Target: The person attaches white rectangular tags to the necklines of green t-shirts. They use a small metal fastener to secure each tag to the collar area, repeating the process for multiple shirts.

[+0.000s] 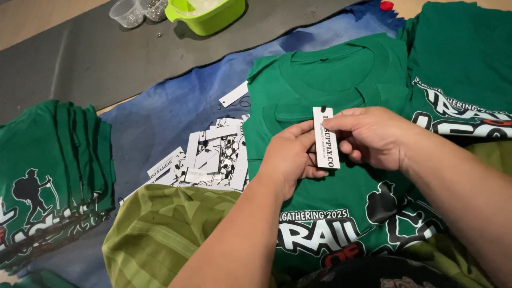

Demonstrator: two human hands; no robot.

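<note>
A green printed t-shirt (330, 80) lies flat in front of me, collar away from me. Over its chest, both hands hold a narrow white paper hang tag (325, 140) upright. My left hand (290, 157) grips the tag's lower left side. My right hand (373, 136) pinches its upper right edge with thumb and fingers. A loose pile of the same white tags with thin strings (216, 157) lies just left of the shirt on a blue cloth (176, 106).
A stack of folded green shirts (50, 170) sits at the left, another green shirt pile (464, 58) at the upper right. A lime-green plastic tub (210, 16) and two clear cups of small metal pieces (128, 13) stand at the top. Olive striped fabric (160, 234) covers my lap.
</note>
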